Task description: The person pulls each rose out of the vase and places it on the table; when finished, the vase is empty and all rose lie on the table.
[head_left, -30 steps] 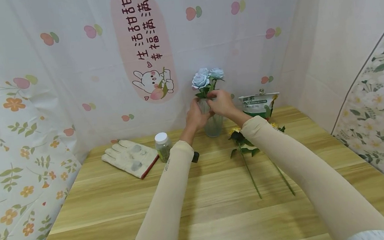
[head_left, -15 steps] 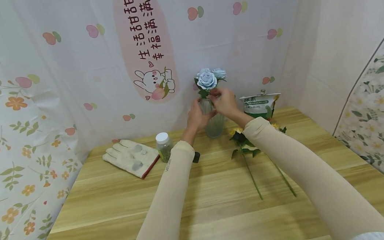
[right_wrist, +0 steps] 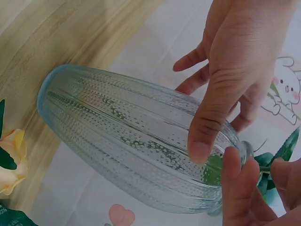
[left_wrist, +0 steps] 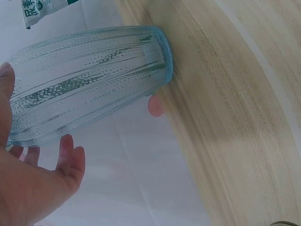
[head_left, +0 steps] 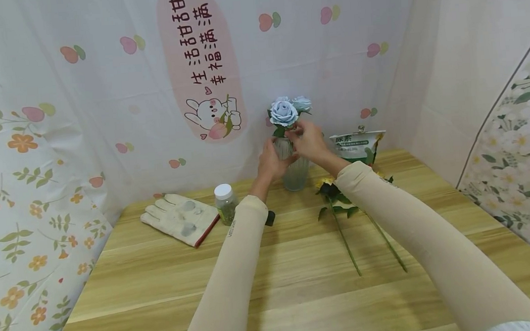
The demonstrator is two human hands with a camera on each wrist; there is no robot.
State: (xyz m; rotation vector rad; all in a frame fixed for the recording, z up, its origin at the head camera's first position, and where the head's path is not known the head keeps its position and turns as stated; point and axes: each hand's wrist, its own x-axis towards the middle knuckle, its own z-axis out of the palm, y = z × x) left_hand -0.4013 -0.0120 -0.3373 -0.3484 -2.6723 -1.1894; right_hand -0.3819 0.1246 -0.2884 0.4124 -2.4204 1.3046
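Note:
A clear ribbed glass vase (head_left: pixel 297 179) stands upright at the back of the table, with green stems inside. My left hand (head_left: pixel 270 161) holds it near the neck; in the right wrist view the thumb of that left hand (right_wrist: pixel 230 80) lies across the glass (right_wrist: pixel 127 136). Light blue roses (head_left: pixel 283 112) rise from the vase mouth. My right hand (head_left: pixel 310 141) is at the rim, its fingers (right_wrist: pixel 241 181) pinching a green rose stem (right_wrist: pixel 265 169) just above the mouth. How deep the stems reach is hard to see.
Yellow roses (head_left: pixel 325 183) with long stems lie on the table at right, partly behind my right sleeve. Behind them stands a clipped white-and-green bag (head_left: pixel 354 147). At left are a white-lidded jar (head_left: pixel 225 203) and a work glove (head_left: pixel 181 218). A dark object (head_left: pixel 270 217) sits beside my left sleeve.
The front blue rose has shifted slightly right and turned its face forward. My right hand has moved a little right with it; my left hand stays on the vase.

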